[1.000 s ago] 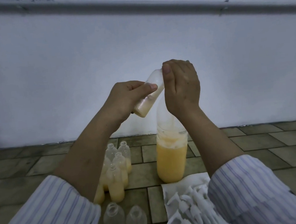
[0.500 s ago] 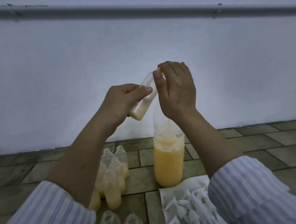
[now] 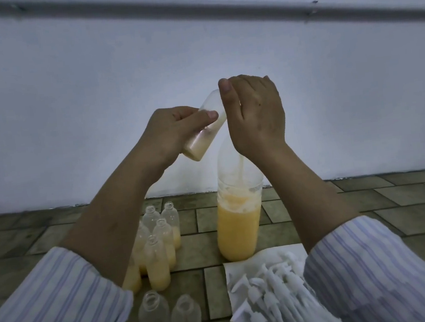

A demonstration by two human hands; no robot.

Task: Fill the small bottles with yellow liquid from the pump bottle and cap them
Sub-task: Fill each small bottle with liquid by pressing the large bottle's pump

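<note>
My left hand [image 3: 174, 132] grips a small clear bottle [image 3: 204, 132], tilted with its mouth up against the pump head; yellow liquid sits in its lower end. My right hand [image 3: 253, 114] is curled over the pump head of the tall pump bottle [image 3: 240, 226], which stands on the tiled floor about half full of yellow liquid. The pump head is hidden under my fingers. Several small bottles holding yellow liquid [image 3: 161, 258] stand uncapped to the left. Two empty small bottles [image 3: 170, 320] stand at the bottom edge. White pump caps [image 3: 269, 291] lie piled on a white sheet.
A pale wall [image 3: 93, 81] rises just behind the bottles, with a grey pipe [image 3: 190, 7] running across its top. The floor is brown tile [image 3: 393, 194]. My striped sleeves fill both lower corners.
Both hands with the small bottle have stayed at the pump head, shifting only slightly. The view has tilted a little, so more of the floor shows.
</note>
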